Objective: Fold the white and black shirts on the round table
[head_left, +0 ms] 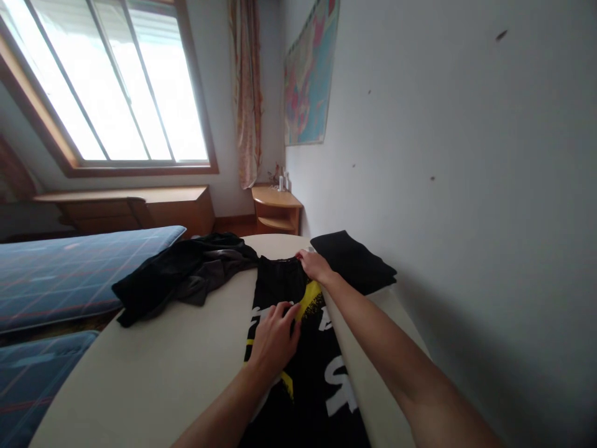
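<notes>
A long black garment [310,373] with yellow and white print lies spread lengthwise on the pale table. Its narrow top edge points away from me, and its near end runs out of the bottom of view. My left hand [275,333] rests on the print at the middle, fingers loosely stretched and apart. At the far right corner of the top edge, my right hand [314,264] has its fingers closed on the cloth. Whether it is a shirt or trousers I cannot tell.
Crumpled dark clothes [186,270] lie on the table's far left. A folded black cloth [353,261] sits at the far right by the wall [466,218]. Blue plaid mattresses [69,267] stand left of the round table [149,379]. A corner shelf [278,198] is beyond.
</notes>
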A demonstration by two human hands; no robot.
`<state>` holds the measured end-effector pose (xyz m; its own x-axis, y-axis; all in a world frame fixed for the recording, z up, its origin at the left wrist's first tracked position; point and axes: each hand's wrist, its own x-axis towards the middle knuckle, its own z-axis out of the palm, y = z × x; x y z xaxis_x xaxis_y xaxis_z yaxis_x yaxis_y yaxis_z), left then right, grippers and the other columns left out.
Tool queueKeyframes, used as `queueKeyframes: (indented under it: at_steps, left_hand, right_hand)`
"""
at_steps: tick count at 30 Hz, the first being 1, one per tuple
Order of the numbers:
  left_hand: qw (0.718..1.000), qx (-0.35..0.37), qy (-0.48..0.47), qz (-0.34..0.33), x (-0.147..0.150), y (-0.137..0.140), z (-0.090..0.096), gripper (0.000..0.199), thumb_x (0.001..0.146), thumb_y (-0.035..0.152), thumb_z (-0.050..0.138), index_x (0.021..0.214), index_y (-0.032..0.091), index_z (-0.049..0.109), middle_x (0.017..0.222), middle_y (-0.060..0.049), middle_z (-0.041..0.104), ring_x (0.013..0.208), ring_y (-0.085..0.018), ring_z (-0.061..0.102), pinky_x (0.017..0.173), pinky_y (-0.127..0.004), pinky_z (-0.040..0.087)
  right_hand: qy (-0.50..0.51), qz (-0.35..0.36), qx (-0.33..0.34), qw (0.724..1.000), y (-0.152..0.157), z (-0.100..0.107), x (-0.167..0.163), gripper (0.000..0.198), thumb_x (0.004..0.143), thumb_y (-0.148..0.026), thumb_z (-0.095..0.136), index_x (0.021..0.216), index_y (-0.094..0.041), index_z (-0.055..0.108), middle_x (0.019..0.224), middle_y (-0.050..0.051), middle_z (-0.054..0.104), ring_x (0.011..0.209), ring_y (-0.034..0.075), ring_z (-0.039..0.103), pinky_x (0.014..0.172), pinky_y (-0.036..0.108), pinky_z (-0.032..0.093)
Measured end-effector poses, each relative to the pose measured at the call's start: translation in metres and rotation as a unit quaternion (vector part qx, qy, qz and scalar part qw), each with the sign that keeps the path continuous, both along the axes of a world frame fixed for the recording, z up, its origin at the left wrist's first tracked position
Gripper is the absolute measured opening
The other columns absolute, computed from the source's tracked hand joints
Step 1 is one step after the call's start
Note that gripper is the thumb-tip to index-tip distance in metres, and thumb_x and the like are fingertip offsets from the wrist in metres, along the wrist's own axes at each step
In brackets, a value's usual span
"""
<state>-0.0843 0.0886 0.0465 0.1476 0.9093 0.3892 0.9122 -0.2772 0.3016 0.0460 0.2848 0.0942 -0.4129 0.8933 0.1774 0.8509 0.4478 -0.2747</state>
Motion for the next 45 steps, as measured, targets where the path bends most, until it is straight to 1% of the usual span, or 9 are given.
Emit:
queueKeyframes:
  at_steps: [6,12,17,22,28,35,39,42,45]
  left_hand:
    - [1.000,-0.002,0.006,-0.021,-0.001,0.003,-0.003,0.032,0.097,0.024,0.047,0.124,0.026,0.064,0.121,-0.006,0.066,0.104,-0.025,0.060,0.088,-0.039,0.051]
    - [1.000,0.005,-0.011,-0.017,0.000,0.005,-0.002,0.029,0.097,0.022,0.046,0.122,0.024,0.062,0.119,-0.006,0.066,0.102,-0.024,0.060,0.086,-0.038,0.051]
    - [1.000,0.011,-0.012,-0.007,0.001,0.005,0.001,0.023,0.094,0.022,0.050,0.112,0.023,0.064,0.111,-0.007,0.065,0.101,-0.025,0.059,0.089,-0.041,0.049]
    - [1.000,0.007,-0.012,-0.009,0.001,0.004,0.000,0.022,0.092,0.023,0.052,0.111,0.022,0.063,0.109,-0.008,0.064,0.108,-0.027,0.056,0.094,-0.044,0.048]
    - [1.000,-0.008,0.013,0.006,0.002,0.005,-0.010,0.032,0.092,0.022,0.049,0.122,0.020,0.061,0.142,-0.012,0.053,0.138,-0.032,0.040,0.112,-0.054,0.035]
    - [0.998,-0.055,0.035,0.011,0.001,0.006,-0.014,0.045,0.096,0.030,0.047,0.140,0.024,0.052,0.156,-0.011,0.041,0.145,-0.033,0.032,0.116,-0.058,0.029]
    - [0.998,-0.065,0.015,0.006,0.001,0.006,-0.012,0.048,0.097,0.035,0.046,0.143,0.024,0.049,0.156,-0.011,0.040,0.145,-0.032,0.033,0.115,-0.056,0.030]
    - [0.998,-0.058,-0.033,0.020,-0.006,0.016,-0.007,0.045,0.098,0.037,0.045,0.140,0.021,0.052,0.152,-0.012,0.045,0.139,-0.030,0.043,0.112,-0.050,0.037]
    - [0.995,-0.036,-0.070,0.068,-0.026,0.043,0.003,0.039,0.099,0.031,0.043,0.132,0.015,0.056,0.143,-0.014,0.053,0.130,-0.027,0.052,0.109,-0.043,0.042]
  right_hand:
    - [-0.023,0.009,0.008,1.000,0.030,-0.018,-0.011,0.030,0.094,-0.017,0.051,0.118,-0.017,0.068,0.116,0.013,0.071,0.121,0.025,0.053,0.099,0.033,0.039]
    - [-0.003,0.031,0.029,0.999,0.049,-0.022,-0.015,0.029,0.097,-0.016,0.047,0.116,-0.017,0.069,0.116,0.009,0.071,0.115,0.021,0.056,0.103,0.030,0.036]
    - [0.011,0.036,0.028,0.999,0.044,-0.040,-0.019,0.027,0.096,-0.017,0.048,0.113,-0.017,0.069,0.114,0.008,0.070,0.110,0.019,0.057,0.103,0.030,0.035]
    - [0.021,-0.006,0.027,0.999,0.033,-0.051,-0.020,0.036,0.099,-0.022,0.040,0.128,-0.015,0.059,0.130,0.012,0.062,0.120,0.021,0.052,0.104,0.031,0.036]
    - [0.005,-0.042,-0.016,0.999,0.024,-0.060,-0.028,0.054,0.103,-0.036,0.025,0.149,-0.012,0.040,0.156,0.013,0.038,0.144,0.023,0.030,0.118,0.039,0.019]
    - [-0.024,-0.043,-0.071,0.996,0.031,-0.069,-0.031,0.066,0.100,-0.060,0.023,0.154,-0.024,0.035,0.164,0.006,0.023,0.151,0.028,0.010,0.120,0.051,0.003]
    - [-0.023,-0.049,-0.068,0.996,0.039,-0.063,-0.033,0.062,0.101,-0.059,0.022,0.149,-0.027,0.042,0.163,0.007,0.027,0.150,0.029,0.015,0.119,0.049,0.011]
    - [-0.018,-0.051,-0.051,0.997,0.043,-0.056,-0.031,0.054,0.104,-0.045,0.022,0.144,-0.022,0.049,0.159,0.009,0.033,0.147,0.024,0.024,0.119,0.044,0.016]
    - [-0.013,-0.060,-0.035,0.998,0.048,-0.046,-0.025,0.048,0.103,-0.026,0.025,0.145,-0.016,0.046,0.156,0.013,0.038,0.142,0.021,0.036,0.115,0.035,0.026]
